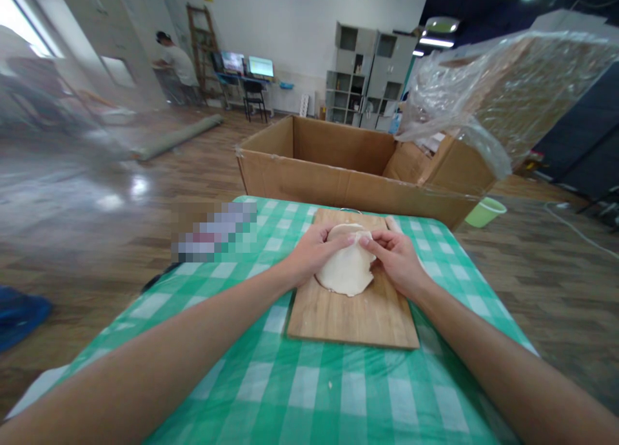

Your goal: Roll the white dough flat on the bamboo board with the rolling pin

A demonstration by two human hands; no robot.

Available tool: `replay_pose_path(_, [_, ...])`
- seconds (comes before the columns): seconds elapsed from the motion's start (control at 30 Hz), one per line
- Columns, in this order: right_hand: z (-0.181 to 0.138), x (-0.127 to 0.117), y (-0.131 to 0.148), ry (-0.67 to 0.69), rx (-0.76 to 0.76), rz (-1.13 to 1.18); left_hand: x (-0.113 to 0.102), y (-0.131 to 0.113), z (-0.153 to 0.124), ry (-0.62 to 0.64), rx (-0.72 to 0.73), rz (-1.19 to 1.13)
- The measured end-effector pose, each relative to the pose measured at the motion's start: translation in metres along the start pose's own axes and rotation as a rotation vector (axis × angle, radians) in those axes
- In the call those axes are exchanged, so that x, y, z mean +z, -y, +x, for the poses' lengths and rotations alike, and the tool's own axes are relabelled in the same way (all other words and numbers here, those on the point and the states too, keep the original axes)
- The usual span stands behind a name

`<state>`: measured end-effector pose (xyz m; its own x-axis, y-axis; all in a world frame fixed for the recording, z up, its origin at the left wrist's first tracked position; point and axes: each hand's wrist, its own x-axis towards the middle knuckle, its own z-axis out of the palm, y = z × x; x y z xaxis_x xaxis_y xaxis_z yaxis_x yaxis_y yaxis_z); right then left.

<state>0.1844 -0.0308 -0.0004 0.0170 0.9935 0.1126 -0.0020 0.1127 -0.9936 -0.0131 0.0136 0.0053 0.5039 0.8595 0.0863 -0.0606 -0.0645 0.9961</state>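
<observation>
A flat, pale sheet of dough (345, 274) with an uneven edge is on a wooden cutting board (353, 326). My left hand (316, 248) grips its upper left part, the thumb lying across the top. At the upper right edge, my right hand (394, 255) pinches the dough between thumb and fingers. Both thumbs nearly meet near the far edge, where the dough looks raised and folded. Behind my right hand, the end of a pale rod-like object (393, 224) lies along the board's far right side; the rest of it is hidden.
The board lies on a table with a green and white checked cloth (309, 393). A blurred-out item (215, 232) sits at the table's far left. Beyond the far edge stands a large open cardboard box (338, 180) with plastic wrap (449, 97). A green bin (485, 213) is on the floor at right. A person (178, 64) is in the background.
</observation>
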Motion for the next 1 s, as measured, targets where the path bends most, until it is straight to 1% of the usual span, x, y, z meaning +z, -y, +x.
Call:
replay_pose_path(0.1, [-0.001, 0.001, 0.000, 0.034, -0.011, -0.069, 0.001, -0.004, 0.000, -0.046, 0.064, 0.125])
replay_pose_path(0.2, [-0.001, 0.002, -0.002, 0.027, 0.000, -0.114, 0.001, -0.004, 0.001, -0.050, 0.048, 0.180])
replay_pose_path(0.3, [0.001, 0.001, -0.003, 0.008, 0.018, -0.064, 0.001, 0.000, 0.001, -0.073, -0.028, 0.093])
replay_pose_path(0.37, [0.002, 0.001, -0.003, 0.042, 0.019, -0.020, 0.001, 0.003, 0.000, -0.126, -0.063, -0.017])
replay_pose_path(0.4, [0.002, 0.001, -0.002, 0.080, 0.018, -0.012, 0.001, 0.004, 0.000, -0.156, -0.067, -0.077])
replay_pose_path(0.5, [0.000, 0.001, -0.001, 0.202, 0.005, -0.085, 0.001, 0.005, 0.001, -0.238, -0.049, -0.207])
replay_pose_path(0.57, [-0.003, 0.003, 0.001, 0.232, -0.010, -0.169, 0.002, 0.005, 0.002, -0.259, -0.042, -0.243])
replay_pose_path(0.6, [-0.004, 0.003, 0.002, 0.226, -0.026, -0.201, 0.002, 0.005, 0.002, -0.263, -0.040, -0.249])
replay_pose_path(0.7, [-0.007, 0.006, 0.006, 0.186, -0.077, -0.215, 0.001, 0.004, 0.002, -0.240, -0.037, -0.248])
replay_pose_path(0.77, [-0.007, 0.007, 0.008, 0.178, -0.079, -0.209, 0.000, 0.003, 0.002, -0.192, -0.036, -0.233])
replay_pose_path(0.87, [-0.008, 0.007, 0.008, 0.203, -0.049, -0.213, -0.001, 0.000, 0.000, -0.119, -0.039, -0.133])
replay_pose_path(0.93, [-0.009, 0.006, 0.006, 0.222, -0.036, -0.193, -0.001, -0.001, -0.001, -0.103, -0.039, -0.054])
replay_pose_path(1.0, [-0.009, 0.006, 0.004, 0.238, -0.034, -0.171, 0.000, -0.001, -0.003, -0.098, -0.042, -0.033])
